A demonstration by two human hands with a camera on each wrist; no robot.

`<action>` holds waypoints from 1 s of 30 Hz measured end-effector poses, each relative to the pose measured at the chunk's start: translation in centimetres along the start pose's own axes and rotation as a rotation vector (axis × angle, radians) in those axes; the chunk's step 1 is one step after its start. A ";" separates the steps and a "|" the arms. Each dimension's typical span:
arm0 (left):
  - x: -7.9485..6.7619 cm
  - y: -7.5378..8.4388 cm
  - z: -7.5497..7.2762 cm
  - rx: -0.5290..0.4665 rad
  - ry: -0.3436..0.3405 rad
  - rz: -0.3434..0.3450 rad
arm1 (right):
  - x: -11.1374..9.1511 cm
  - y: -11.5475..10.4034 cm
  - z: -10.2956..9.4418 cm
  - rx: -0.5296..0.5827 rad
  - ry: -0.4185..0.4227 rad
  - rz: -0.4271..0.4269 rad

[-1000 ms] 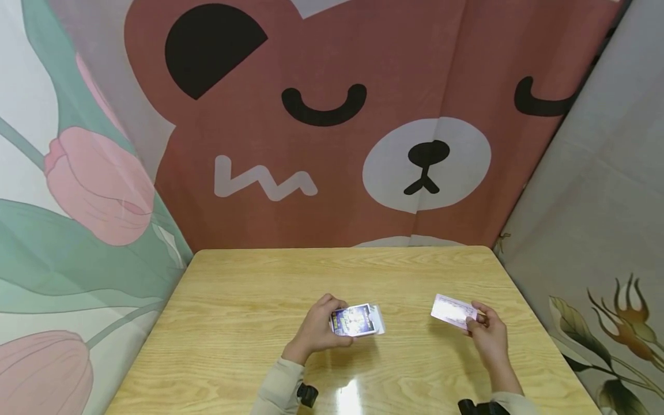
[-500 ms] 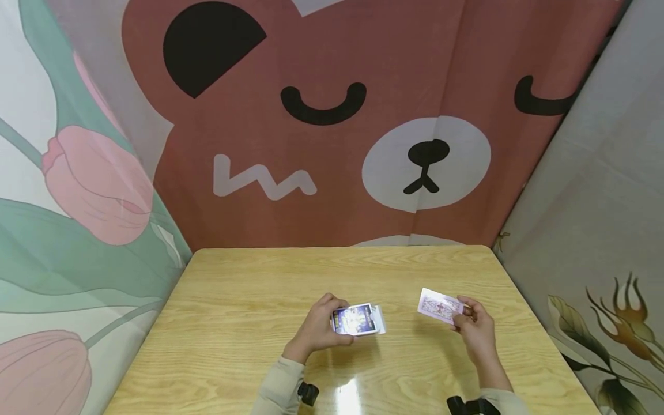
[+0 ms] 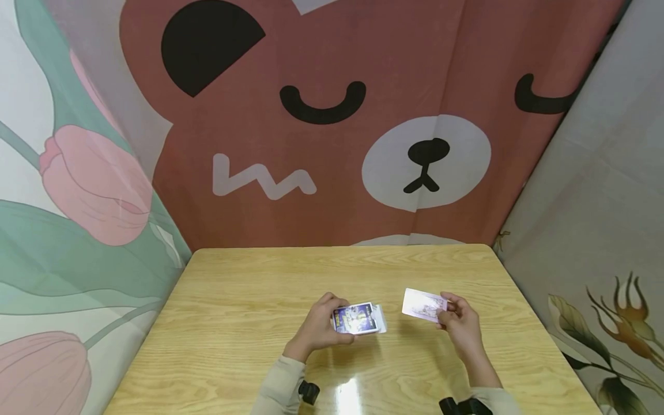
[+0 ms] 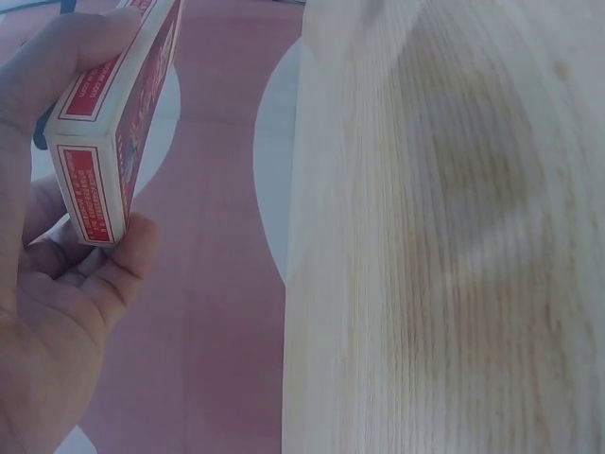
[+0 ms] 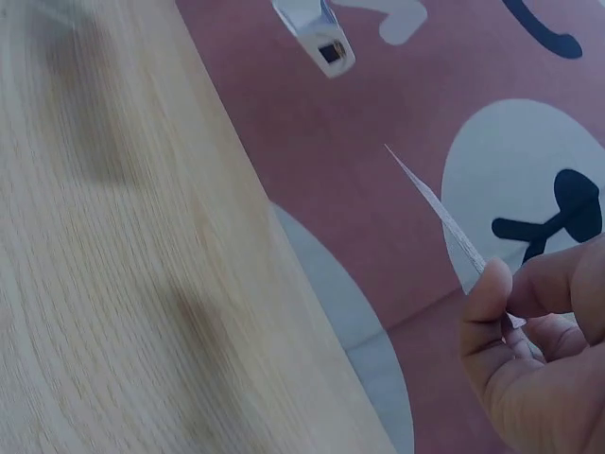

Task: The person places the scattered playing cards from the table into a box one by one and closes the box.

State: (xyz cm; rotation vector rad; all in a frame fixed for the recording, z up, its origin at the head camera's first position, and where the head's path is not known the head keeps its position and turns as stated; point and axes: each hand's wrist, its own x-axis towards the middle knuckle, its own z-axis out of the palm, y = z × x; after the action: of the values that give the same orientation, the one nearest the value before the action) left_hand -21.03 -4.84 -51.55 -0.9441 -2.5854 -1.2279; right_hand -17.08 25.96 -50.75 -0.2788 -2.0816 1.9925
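My left hand point(image 3: 316, 329) grips a playing card box point(image 3: 355, 320) above the table, thumb on the near side and fingers on the far side. A pale flap point(image 3: 381, 319) sticks out at its right end. In the left wrist view the box point(image 4: 87, 194) shows red and white printed sides. To the right, my right hand point(image 3: 464, 327) pinches a playing card point(image 3: 420, 304) by its right end, its pale pink patterned side up. From the right wrist, the card point(image 5: 442, 214) appears nearly edge-on and thin, its free end pointing toward the box point(image 5: 331, 49).
Both hands are over a light wood table point(image 3: 249, 282). A curtain with a bear print point(image 3: 332, 219) hangs behind its far edge. Floral cloths flank it, a tulip one point(image 3: 98, 184) left and a grey one point(image 3: 581, 230) right.
My right hand has moved left with the playing card, bringing it closer to the box. The card's tilt has shifted slightly. My left hand and the box have stayed almost still.
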 end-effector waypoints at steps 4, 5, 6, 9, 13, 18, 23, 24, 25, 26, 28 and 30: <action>0.1 0.1 0.0 0.001 -0.006 -0.003 | -0.3 -0.8 0.6 -0.030 -0.028 0.048; 0.1 0.1 0.0 -0.001 -0.007 -0.004 | -0.3 -0.9 0.8 -0.030 -0.037 0.048; 0.1 0.1 0.0 -0.002 -0.009 -0.005 | -0.4 -0.9 0.9 -0.027 -0.043 0.048; 0.1 0.2 0.0 -0.010 -0.011 -0.009 | -0.4 -0.9 1.3 -0.016 -0.054 0.037; 0.0 0.2 0.1 -0.014 -0.011 -0.008 | -0.6 -0.8 1.8 0.004 -0.055 0.023; 0.0 -0.1 0.3 -0.005 0.002 0.003 | -0.9 -1.1 2.6 0.034 -0.076 0.013; 0.0 -0.1 0.4 -0.006 0.006 0.010 | -1.1 -1.1 3.3 0.042 -0.101 0.017; 0.0 -0.1 0.4 -0.007 0.005 0.008 | -1.1 -1.0 3.5 0.039 -0.102 0.020; 0.0 0.0 0.4 -0.009 0.005 0.009 | -1.1 -1.0 3.6 0.037 -0.104 0.019; 0.0 0.0 0.4 -0.008 0.006 0.011 | -1.2 -0.9 3.7 0.039 -0.104 0.020; -0.1 0.0 0.3 -0.007 0.007 0.014 | -1.2 -0.8 3.9 0.042 -0.113 0.020; -0.1 0.0 0.3 -0.007 0.009 0.015 | -1.3 -0.7 4.1 0.044 -0.132 0.025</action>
State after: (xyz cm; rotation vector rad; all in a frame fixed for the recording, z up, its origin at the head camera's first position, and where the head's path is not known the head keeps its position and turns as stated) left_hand -20.90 -4.68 -51.81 -0.9559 -2.5642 -1.2348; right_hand -17.08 21.62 -50.24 -0.1701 -2.1187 2.1214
